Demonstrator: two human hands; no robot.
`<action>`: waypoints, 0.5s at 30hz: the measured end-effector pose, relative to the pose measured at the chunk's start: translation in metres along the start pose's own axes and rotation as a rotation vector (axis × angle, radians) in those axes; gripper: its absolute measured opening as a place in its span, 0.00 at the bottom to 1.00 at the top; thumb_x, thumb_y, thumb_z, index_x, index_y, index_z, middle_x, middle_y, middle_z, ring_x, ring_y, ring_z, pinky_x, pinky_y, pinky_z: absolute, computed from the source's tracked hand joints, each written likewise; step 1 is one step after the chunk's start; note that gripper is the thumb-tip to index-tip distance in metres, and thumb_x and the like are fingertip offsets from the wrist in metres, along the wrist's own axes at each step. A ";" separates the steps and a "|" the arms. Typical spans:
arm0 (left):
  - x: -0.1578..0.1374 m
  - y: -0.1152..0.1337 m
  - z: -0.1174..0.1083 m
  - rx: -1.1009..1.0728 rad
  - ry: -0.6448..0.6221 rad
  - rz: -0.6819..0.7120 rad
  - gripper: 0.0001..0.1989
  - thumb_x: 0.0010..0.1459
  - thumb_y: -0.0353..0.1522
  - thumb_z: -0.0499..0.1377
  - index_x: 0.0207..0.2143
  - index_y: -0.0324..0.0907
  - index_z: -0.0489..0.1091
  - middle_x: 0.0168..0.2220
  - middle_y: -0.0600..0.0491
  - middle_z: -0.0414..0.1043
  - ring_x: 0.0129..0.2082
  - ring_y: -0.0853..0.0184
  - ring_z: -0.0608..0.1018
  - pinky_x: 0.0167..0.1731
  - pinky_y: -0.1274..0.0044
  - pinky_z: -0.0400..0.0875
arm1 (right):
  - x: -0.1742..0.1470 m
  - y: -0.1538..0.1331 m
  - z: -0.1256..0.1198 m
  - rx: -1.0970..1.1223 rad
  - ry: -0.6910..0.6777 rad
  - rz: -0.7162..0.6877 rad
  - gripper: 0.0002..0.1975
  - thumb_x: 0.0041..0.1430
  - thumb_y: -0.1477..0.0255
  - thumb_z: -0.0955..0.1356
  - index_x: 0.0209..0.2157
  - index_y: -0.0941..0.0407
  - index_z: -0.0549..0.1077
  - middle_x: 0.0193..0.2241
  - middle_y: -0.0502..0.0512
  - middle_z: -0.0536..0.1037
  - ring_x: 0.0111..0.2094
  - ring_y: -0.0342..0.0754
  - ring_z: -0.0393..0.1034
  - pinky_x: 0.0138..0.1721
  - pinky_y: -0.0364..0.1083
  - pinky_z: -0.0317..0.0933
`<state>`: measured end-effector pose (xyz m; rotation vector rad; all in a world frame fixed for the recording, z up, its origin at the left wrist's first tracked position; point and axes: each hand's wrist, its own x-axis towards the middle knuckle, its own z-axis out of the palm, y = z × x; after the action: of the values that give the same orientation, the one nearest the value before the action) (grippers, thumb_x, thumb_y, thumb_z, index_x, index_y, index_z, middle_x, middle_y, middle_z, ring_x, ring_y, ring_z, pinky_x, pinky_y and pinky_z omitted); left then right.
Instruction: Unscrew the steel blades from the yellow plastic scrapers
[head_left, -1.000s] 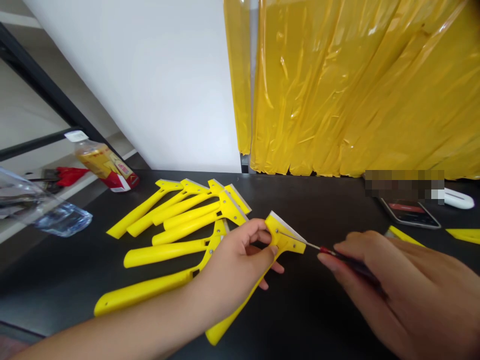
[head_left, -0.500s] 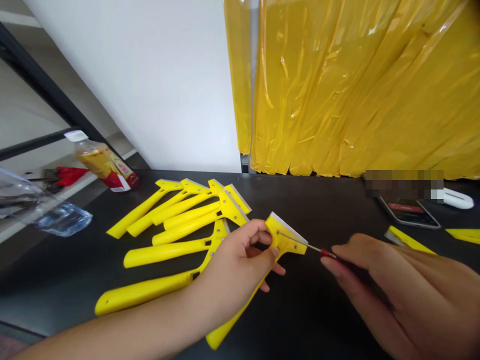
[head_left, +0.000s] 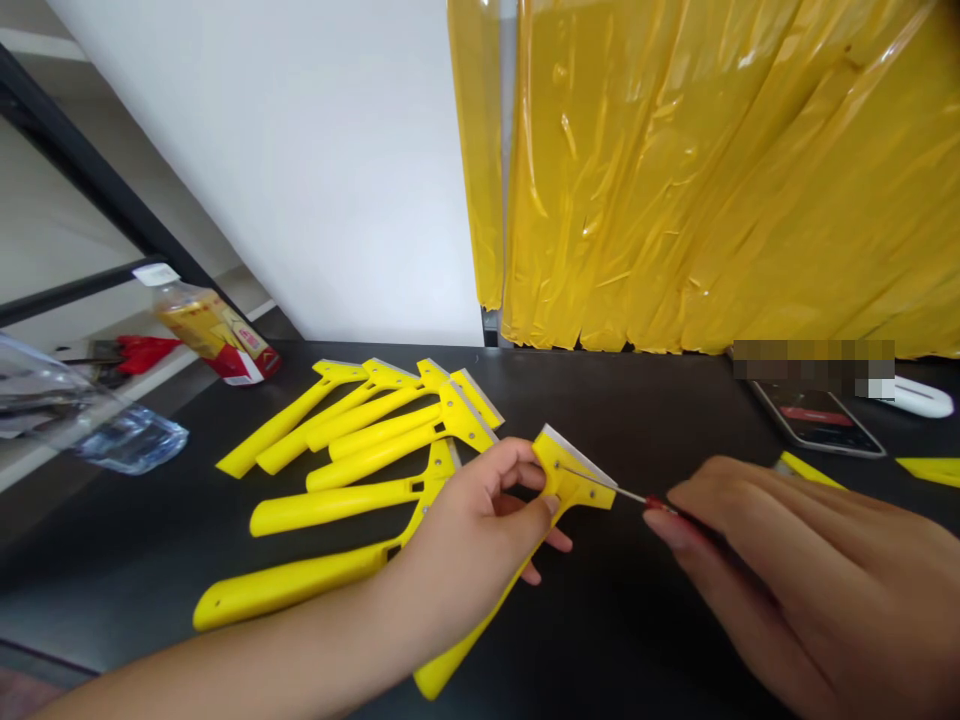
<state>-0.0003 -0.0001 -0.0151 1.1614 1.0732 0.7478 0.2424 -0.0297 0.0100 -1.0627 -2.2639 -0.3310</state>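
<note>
At six o'clock, my left grip (head_left: 484,525) pinches a yellow scraper (head_left: 576,488) just below its head, which points up between four and five while the handle slants down past six. At four, my right grip (head_left: 810,560) holds a red-handled screwdriver (head_left: 661,505), its tip at a screw in that head. More yellow scrapers (head_left: 337,507) lie fanned around eight on the black worktop (head_left: 622,400), with a bottle (head_left: 210,325) at nine and a phone (head_left: 829,418) at three.

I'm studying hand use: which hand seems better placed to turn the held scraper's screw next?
Probably the right hand: it holds the screwdriver at a screw; the left hand grips the scraper.
</note>
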 end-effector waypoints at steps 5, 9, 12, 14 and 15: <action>0.001 0.000 -0.001 -0.004 0.019 0.010 0.07 0.67 0.34 0.65 0.44 0.45 0.70 0.44 0.54 0.72 0.36 0.64 0.87 0.23 0.82 0.76 | 0.000 0.001 0.004 -0.030 -0.016 -0.004 0.05 0.77 0.68 0.66 0.44 0.54 0.71 0.32 0.51 0.79 0.26 0.46 0.75 0.26 0.48 0.61; 0.002 -0.001 -0.002 -0.004 0.023 0.022 0.07 0.67 0.34 0.65 0.44 0.45 0.70 0.44 0.55 0.72 0.35 0.65 0.86 0.23 0.81 0.76 | 0.002 0.001 0.004 -0.039 -0.021 0.011 0.06 0.78 0.67 0.65 0.44 0.54 0.70 0.29 0.50 0.78 0.23 0.45 0.74 0.24 0.48 0.58; 0.003 -0.001 -0.001 0.006 0.014 0.033 0.06 0.68 0.34 0.64 0.46 0.46 0.71 0.44 0.54 0.73 0.36 0.65 0.86 0.24 0.81 0.77 | 0.000 0.002 0.004 -0.044 -0.034 -0.011 0.07 0.78 0.68 0.64 0.43 0.54 0.71 0.28 0.49 0.80 0.21 0.45 0.73 0.23 0.48 0.56; 0.003 -0.001 -0.001 0.003 0.007 0.038 0.07 0.68 0.33 0.64 0.48 0.46 0.72 0.45 0.54 0.74 0.36 0.65 0.86 0.24 0.81 0.77 | -0.003 0.002 0.004 -0.096 -0.022 0.010 0.10 0.78 0.64 0.65 0.43 0.54 0.73 0.25 0.48 0.79 0.18 0.46 0.71 0.22 0.49 0.53; 0.003 0.000 -0.001 -0.004 0.004 0.042 0.08 0.68 0.34 0.64 0.48 0.46 0.73 0.45 0.53 0.74 0.36 0.65 0.86 0.24 0.81 0.77 | -0.003 0.003 0.005 -0.125 -0.010 0.029 0.12 0.78 0.62 0.65 0.41 0.54 0.74 0.22 0.47 0.77 0.17 0.46 0.70 0.21 0.50 0.51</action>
<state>0.0002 0.0027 -0.0164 1.1824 1.0525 0.7851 0.2443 -0.0278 0.0043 -1.1612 -2.2589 -0.4613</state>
